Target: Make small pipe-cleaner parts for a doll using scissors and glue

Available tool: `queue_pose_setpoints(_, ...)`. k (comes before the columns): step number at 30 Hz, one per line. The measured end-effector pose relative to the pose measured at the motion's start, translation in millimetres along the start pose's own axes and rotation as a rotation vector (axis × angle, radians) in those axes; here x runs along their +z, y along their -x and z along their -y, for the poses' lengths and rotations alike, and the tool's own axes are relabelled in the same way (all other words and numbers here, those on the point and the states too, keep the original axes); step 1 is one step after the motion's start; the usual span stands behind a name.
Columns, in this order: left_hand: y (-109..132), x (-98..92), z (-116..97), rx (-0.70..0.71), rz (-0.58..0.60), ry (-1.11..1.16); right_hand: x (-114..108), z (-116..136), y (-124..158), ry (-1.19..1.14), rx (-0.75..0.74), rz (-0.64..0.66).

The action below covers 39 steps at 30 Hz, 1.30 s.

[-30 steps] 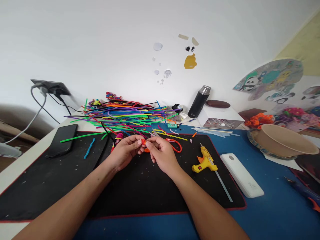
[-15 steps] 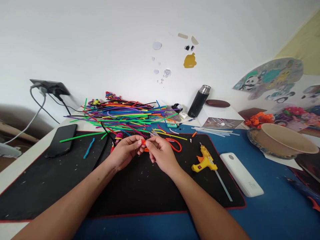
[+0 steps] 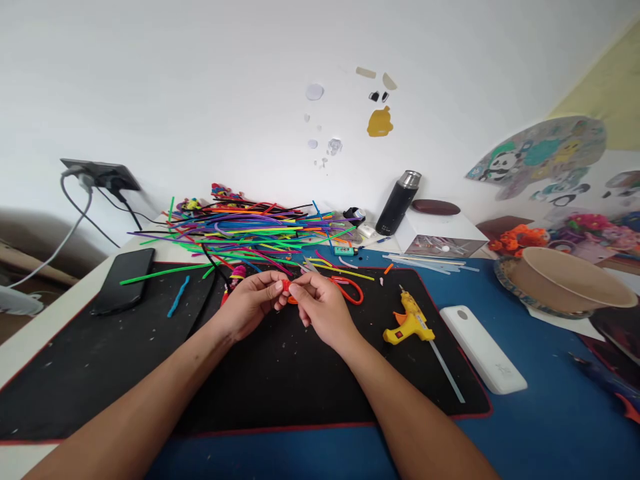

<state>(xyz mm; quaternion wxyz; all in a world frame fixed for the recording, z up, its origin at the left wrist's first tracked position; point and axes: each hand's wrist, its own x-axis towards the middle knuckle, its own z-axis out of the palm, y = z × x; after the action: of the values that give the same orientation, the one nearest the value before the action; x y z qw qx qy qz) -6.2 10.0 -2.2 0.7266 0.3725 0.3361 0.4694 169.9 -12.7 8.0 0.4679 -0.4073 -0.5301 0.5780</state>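
Note:
Between my fingertips is a small red-orange fuzzy piece (image 3: 286, 285), which looks like pipe cleaner; most of it is hidden. My left hand (image 3: 255, 300) pinches it from the left, thumb against forefinger. From the other side my right hand (image 3: 320, 303) pinches it too, the fingertips of both hands almost meeting. Just behind them lie scissors with orange-red handles (image 3: 356, 293), partly covered by my right hand. A small pink and yellow striped pipe-cleaner figure (image 3: 237, 273) is by my left hand, partly hidden behind it. Both hands are above the black mat (image 3: 280, 387).
A heap of coloured pipe cleaners (image 3: 250, 223) lies along the wall. To the right are a yellow glue gun (image 3: 413, 320), a white power bank (image 3: 483, 350), a black flask (image 3: 397, 203) and a beige bowl (image 3: 570, 280). A black phone (image 3: 124, 280) and a blue twisted piece (image 3: 179, 297) lie left.
My right fingertips have shifted very slightly left, closer to the left ones. Both hands keep their pinch on the red-orange piece, and everything else stays put.

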Motion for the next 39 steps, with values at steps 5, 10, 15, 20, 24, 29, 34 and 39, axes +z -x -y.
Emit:
queue_pose_setpoints(5,0.3,-2.9,-1.6,-0.016,0.026,-0.004,-0.1,3.1,0.9,-0.011,0.015,0.022)
queue_pose_setpoints(10,0.1,-4.8,-2.2,-0.001,0.043,-0.026,0.0,4.4,1.3,-0.018,0.024,0.037)
queue_pose_setpoints(15,-0.1,-2.3,-1.3,-0.004,0.028,-0.011,-0.2,4.4,1.6,-0.02,0.036,0.031)
queue_pose_setpoints(20,0.2,1.0,-2.1,-0.011,0.023,0.0,-2.1,4.5,1.0,-0.024,0.041,0.005)
queue_pose_setpoints(24,0.4,0.7,-2.3,-0.017,0.017,-0.004,-2.5,4.3,0.8,-0.029,0.043,0.002)
queue_pose_setpoints(29,0.5,-0.7,-1.6,-0.022,0.032,-0.036,-1.2,3.7,1.0,-0.015,0.062,0.009)
queue_pose_setpoints(34,0.7,-1.0,-0.9,-0.028,0.043,-0.052,-0.6,3.0,1.0,-0.023,0.069,0.017)
queue_pose_setpoints(39,1.1,0.1,-0.9,-0.024,0.038,-0.033,-1.7,2.2,0.7,-0.03,0.066,0.023)
